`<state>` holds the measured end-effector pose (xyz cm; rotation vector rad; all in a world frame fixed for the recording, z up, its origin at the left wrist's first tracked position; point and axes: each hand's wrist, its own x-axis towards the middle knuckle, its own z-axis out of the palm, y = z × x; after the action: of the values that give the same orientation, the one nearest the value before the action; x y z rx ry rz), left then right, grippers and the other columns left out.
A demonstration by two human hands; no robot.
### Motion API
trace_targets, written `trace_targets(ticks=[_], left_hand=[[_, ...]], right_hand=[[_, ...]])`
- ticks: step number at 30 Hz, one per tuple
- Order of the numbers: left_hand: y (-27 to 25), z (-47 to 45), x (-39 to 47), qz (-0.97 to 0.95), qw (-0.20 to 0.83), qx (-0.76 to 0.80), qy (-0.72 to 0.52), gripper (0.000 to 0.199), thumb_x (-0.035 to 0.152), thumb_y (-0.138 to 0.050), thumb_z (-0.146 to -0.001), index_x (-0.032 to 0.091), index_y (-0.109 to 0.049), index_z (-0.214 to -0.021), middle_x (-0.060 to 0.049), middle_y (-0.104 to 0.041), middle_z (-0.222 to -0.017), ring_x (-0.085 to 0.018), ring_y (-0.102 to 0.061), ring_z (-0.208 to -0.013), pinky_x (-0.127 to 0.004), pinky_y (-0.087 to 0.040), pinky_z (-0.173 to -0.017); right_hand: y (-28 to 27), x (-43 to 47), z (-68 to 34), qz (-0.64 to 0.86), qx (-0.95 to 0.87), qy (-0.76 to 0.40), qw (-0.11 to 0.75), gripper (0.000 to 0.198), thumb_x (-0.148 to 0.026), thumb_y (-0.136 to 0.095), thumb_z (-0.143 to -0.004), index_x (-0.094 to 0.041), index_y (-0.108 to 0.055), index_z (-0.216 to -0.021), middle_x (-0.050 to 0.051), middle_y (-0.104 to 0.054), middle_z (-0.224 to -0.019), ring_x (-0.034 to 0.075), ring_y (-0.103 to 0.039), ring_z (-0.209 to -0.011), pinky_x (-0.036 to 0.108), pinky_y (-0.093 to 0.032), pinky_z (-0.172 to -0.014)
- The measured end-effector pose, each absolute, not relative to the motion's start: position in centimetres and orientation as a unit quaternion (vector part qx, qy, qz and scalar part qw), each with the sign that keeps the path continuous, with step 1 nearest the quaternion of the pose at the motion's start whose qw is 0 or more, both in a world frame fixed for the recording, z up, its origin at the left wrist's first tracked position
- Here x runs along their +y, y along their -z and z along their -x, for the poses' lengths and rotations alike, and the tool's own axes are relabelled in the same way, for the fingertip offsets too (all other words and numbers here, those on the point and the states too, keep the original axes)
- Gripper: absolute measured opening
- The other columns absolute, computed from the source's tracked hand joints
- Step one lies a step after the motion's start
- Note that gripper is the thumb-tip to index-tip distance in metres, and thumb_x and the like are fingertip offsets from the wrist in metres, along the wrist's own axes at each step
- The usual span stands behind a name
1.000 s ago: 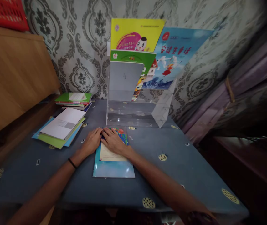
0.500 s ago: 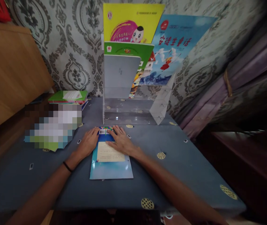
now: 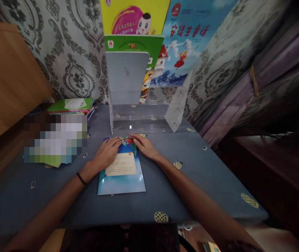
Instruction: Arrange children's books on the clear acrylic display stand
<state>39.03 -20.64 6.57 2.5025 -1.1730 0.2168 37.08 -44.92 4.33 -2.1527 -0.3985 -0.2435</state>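
A blue book (image 3: 121, 185) lies flat on the table, with a cream text panel and a colourful strip at its far end. My left hand (image 3: 108, 150) rests flat and open across its upper left part, covering some of the panel. At the far right corner, my right hand (image 3: 144, 146) touches the book's edge, its fingers stretched forward and its palm over the tablecloth. Just beyond the hands stands a clear acrylic book rack (image 3: 144, 126). It holds a yellow book (image 3: 107, 21), a green book (image 3: 128, 42), a grey-backed book (image 3: 125, 77) and a blue storybook (image 3: 188, 35).
To the left is a pile of green-topped books (image 3: 57, 106), with a blurred-out stack of papers and books (image 3: 60, 140) nearer me. A wooden cabinet (image 3: 9, 70) borders the table's left side. The dark blue tablecloth (image 3: 186, 189) has a pineapple print. A purple curtain (image 3: 233, 115) hangs at right.
My left hand has slid rightward over the book's upper part. My right hand has drawn off the panel to the far right corner. The view has tilted slightly downward.
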Motion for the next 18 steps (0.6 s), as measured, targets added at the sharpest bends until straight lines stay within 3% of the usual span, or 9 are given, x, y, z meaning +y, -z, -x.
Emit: trace_targets(ticks=[9,18], left_hand=[[-6.4,-39.4,-25.7,-0.866,0.174,-0.469,-0.003,0.044,0.029,-0.039,-0.103,0.017,-0.05,-0.144,-0.014,-0.048,-0.155,-0.025,-0.038,-0.148,-0.052,-0.024,-0.123],[-7.5,-36.6,-24.7,-0.852,0.159,-0.498,0.015,0.041,0.031,-0.038,-0.105,0.018,-0.057,-0.139,-0.013,-0.056,-0.148,-0.026,-0.042,-0.145,-0.052,-0.023,-0.123]], right_hand=[[-3.4,-45.4,-37.7,0.852,-0.178,0.11,0.48,0.051,-0.049,-0.035,-0.103,-0.02,-0.058,-0.139,0.01,-0.07,-0.129,0.022,-0.063,-0.123,0.044,-0.044,-0.111],[-3.3,-45.3,-37.7,0.847,-0.181,0.097,0.49,0.046,-0.042,-0.038,-0.102,-0.02,-0.059,-0.136,0.01,-0.07,-0.13,0.023,-0.066,-0.119,0.045,-0.048,-0.106]])
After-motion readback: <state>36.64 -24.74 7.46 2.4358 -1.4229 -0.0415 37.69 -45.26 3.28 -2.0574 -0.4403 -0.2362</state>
